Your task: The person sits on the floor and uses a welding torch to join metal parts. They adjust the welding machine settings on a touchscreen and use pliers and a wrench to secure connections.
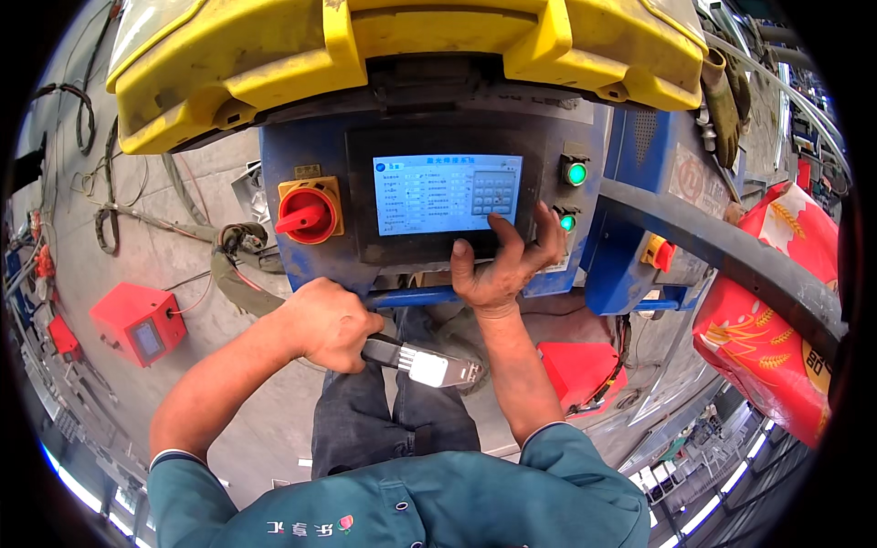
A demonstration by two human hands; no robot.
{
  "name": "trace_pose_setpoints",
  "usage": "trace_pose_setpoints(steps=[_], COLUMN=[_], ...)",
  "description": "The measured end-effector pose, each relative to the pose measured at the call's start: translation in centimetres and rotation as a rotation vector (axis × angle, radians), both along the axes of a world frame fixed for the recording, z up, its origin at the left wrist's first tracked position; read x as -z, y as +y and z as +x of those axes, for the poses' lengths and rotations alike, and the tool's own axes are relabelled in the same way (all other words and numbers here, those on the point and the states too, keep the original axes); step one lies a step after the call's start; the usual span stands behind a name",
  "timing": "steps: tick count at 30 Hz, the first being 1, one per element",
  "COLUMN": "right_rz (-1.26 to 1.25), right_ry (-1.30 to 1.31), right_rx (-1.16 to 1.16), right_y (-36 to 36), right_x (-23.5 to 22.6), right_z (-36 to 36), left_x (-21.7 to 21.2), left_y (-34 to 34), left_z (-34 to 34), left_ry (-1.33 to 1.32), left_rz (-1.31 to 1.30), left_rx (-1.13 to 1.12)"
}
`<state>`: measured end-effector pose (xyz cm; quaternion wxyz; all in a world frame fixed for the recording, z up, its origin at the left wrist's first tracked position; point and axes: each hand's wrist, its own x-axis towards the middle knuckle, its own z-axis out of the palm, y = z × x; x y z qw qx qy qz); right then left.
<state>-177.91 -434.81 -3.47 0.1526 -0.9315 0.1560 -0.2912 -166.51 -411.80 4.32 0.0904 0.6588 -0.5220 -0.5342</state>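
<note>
My left hand (331,326) is closed in a fist in front of the blue machine cabinet. From it, toward the right, sticks a dark-handled tool with a bright silver plate (427,367); its exact kind is unclear. My right hand (508,265) has its fingers apart and holds nothing. Its index fingertip meets the lower edge of a grey keypad (494,190) shown on the lit touchscreen (426,196). The thumb is spread below the screen, and the other fingers bend near the lower green-lit button (567,223). A second green button (574,173) glows above.
A red rotary switch (306,217) sits left of the screen. The yellow hood (438,41) overhangs it. Red boxes (137,321) stand on the floor, among cables (196,183). At right are a grey bar (722,251), a red sack (772,320) and work gloves (722,110).
</note>
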Motion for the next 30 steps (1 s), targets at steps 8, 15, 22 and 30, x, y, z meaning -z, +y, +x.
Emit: trace_pose_setpoints(steps=[8,15,22,30], right_rz=[-0.002,0.032,0.033,0.018], right_ry=[0.062,0.003,-0.04,-0.042], right_rx=[-0.025,-0.029,-0.021,-0.014], right_y=[-0.01,-0.08,-0.15,-0.16], right_x=[-0.41,-0.02,0.19,0.22], right_z=[0.12,-0.13,-0.2,-0.19], left_x=[-0.1,-0.13,-0.17,-0.15], left_y=[-0.11,-0.08,-0.13,-0.22], left_z=[0.08,0.11,0.15,0.15], left_ry=[-0.001,-0.002,0.002,0.001], left_rz=[0.004,-0.009,0.006,0.012], left_rx=[0.001,0.0,0.007,0.021])
